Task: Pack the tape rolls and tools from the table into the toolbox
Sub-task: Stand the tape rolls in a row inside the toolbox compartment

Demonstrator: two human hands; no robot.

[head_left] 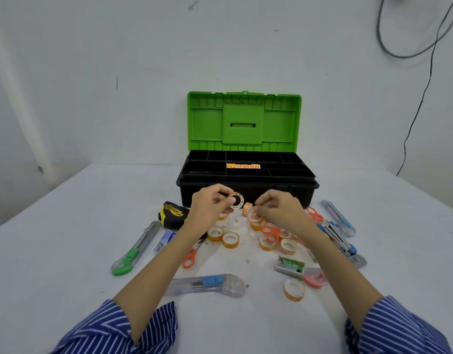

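Our left hand (210, 204) pinches a tape roll (236, 199), held flat-face toward us; our right hand (276, 209) pinches another roll (254, 215) from the pile. The toolbox (247, 180) lies open directly beyond, its tray nearer the left hand.

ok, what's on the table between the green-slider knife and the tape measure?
Head view: only a small blue-and-white packet lies between the green-slider knife and the tape measure, just right of the knife's blade end. Otherwise bare white table.
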